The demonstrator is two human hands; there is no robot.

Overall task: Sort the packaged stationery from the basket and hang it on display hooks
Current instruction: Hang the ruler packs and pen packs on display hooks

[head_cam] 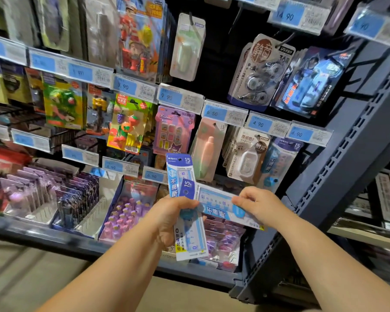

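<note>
Hanging blister packs and blue price labels [259, 123] crowd a shop's display rack [347, 154], with trays of purple items [126, 212] on the shelf below. In front of them, two packaged rulers cross. The left grip [176, 218] is wrapped around the upright pack [181, 172]; the right grip [254, 203] pinches the crosswise pack [216, 203]. Both are pale blue and white, printed "15". One matching pack [279, 161] hangs at right.

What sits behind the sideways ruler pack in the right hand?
The sideways ruler pack overlaps the upright ruler pack in the left hand, hiding that pack's middle. Purple packs show below it; whatever lies directly behind is covered.
</note>
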